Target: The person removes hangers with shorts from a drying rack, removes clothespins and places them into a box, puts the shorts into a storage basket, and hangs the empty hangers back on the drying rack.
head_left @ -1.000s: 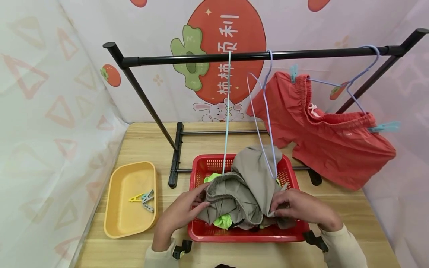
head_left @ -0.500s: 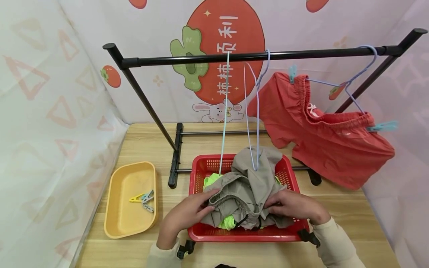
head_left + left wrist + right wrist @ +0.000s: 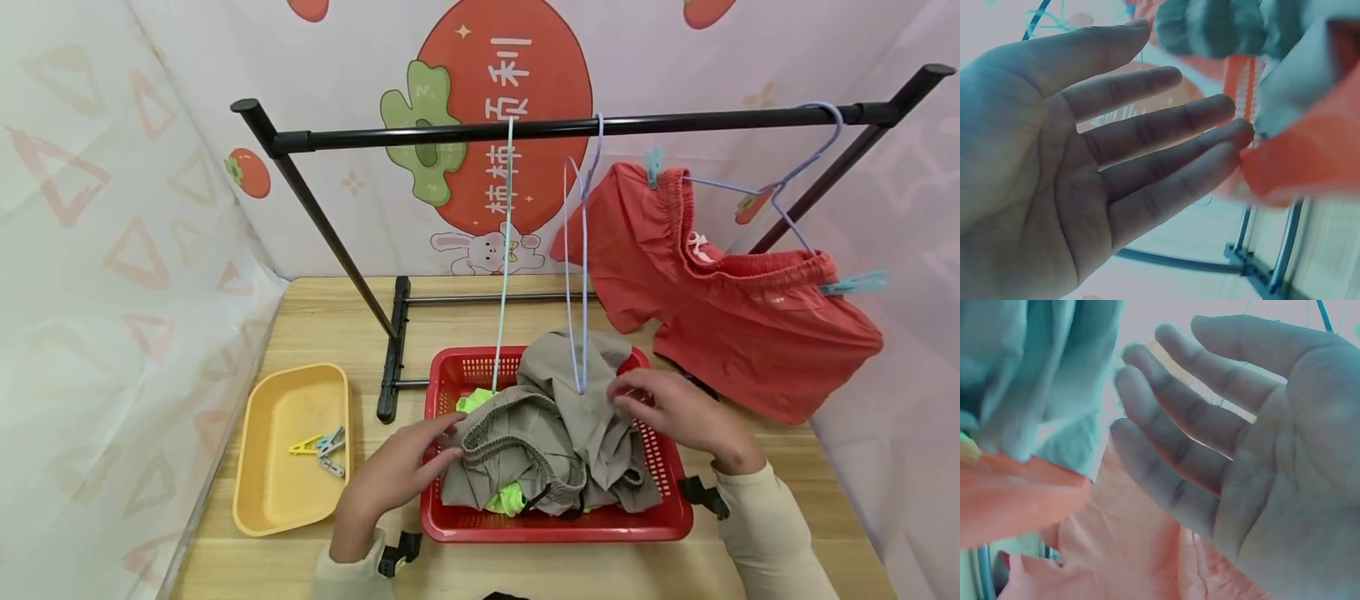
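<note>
sagging grey cloth [image 3: 588,427], gathered waistband [image 3: 519,443]

You wear a plain cream left sleeve [image 3: 354,575] and a matching right sleeve [image 3: 768,521], with a blocky black left wrist fitting [image 3: 408,546] and a black right wrist fitting [image 3: 703,495], and your left hand [image 3: 397,468] and right hand [image 3: 681,412] are bare.

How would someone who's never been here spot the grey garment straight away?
Find the black rack; below its top bar in the head view sits a red basket. Heaped inside, between the left hand and right hand, is the grey garment, whose gathered waistband and dull colour set it apart from the neon-yellow cloth beneath.
</note>
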Demonstrator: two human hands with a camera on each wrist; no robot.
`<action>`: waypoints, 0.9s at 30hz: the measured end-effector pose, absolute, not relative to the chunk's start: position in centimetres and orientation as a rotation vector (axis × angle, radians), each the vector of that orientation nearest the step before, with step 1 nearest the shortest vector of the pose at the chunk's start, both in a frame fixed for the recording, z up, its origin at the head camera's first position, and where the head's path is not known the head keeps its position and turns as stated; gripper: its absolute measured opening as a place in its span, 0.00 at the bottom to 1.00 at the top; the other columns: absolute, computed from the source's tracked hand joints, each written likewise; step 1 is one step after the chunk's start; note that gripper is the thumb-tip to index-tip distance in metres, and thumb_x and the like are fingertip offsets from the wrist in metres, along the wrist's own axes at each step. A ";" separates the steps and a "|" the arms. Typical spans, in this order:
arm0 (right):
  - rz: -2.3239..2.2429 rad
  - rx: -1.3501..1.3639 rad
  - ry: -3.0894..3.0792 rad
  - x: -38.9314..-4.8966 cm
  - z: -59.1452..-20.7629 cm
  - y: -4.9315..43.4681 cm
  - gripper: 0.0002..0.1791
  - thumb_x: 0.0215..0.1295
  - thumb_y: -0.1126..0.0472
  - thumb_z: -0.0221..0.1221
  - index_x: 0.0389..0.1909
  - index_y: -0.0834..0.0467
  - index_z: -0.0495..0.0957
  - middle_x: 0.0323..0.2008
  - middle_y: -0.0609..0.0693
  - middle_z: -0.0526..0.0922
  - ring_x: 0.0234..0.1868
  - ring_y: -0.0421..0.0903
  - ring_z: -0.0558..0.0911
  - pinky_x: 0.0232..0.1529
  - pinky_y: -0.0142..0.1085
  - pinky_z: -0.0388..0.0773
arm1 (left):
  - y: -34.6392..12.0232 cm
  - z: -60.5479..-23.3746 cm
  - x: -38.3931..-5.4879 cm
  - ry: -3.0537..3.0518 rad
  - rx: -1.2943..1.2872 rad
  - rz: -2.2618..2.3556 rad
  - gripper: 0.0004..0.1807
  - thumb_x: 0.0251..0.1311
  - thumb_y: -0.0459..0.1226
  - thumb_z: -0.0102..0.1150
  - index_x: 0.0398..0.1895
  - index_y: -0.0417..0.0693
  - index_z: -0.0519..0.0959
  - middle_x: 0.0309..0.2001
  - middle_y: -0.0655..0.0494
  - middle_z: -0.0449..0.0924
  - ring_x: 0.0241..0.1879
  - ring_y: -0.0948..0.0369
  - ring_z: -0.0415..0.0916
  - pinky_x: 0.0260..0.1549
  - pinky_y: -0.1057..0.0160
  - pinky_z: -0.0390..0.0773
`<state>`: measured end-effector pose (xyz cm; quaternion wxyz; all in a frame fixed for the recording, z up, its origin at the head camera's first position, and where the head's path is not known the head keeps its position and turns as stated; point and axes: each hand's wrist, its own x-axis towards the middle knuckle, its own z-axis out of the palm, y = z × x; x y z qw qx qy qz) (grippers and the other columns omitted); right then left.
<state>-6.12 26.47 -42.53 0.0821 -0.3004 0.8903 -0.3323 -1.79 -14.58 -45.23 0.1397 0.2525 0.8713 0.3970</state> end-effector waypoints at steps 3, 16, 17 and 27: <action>-1.007 -0.908 2.679 -7.4 -42.4 26.7 0.15 0.70 0.69 0.64 0.56 0.63 0.81 0.50 0.54 0.84 0.44 0.44 0.82 0.44 0.44 0.84 | -15.4 -45.2 -2.1 2.553 0.682 1.170 0.25 0.74 0.39 0.60 0.71 0.43 0.73 0.54 0.49 0.83 0.48 0.58 0.80 0.49 0.52 0.82; -0.958 -0.876 2.609 -10.2 -44.2 26.2 0.21 0.74 0.65 0.61 0.63 0.69 0.76 0.63 0.66 0.76 0.65 0.65 0.73 0.61 0.62 0.70 | -16.4 -46.7 -3.4 2.708 0.596 1.196 0.23 0.71 0.40 0.64 0.67 0.47 0.77 0.65 0.49 0.76 0.65 0.49 0.73 0.60 0.42 0.75; -0.962 -0.869 2.612 -10.2 -44.2 26.2 0.20 0.74 0.65 0.61 0.63 0.68 0.77 0.62 0.65 0.77 0.65 0.64 0.74 0.61 0.61 0.70 | -16.5 -46.9 -3.5 2.721 0.587 1.200 0.23 0.71 0.39 0.64 0.67 0.46 0.77 0.66 0.49 0.75 0.65 0.48 0.72 0.60 0.42 0.74; -1.007 -0.852 2.558 -8.9 -44.2 26.4 0.20 0.74 0.63 0.62 0.63 0.64 0.78 0.61 0.58 0.80 0.60 0.55 0.78 0.57 0.57 0.76 | -16.8 -48.4 -3.4 2.747 0.494 1.263 0.29 0.69 0.37 0.66 0.72 0.45 0.72 0.70 0.47 0.69 0.68 0.45 0.69 0.57 0.38 0.75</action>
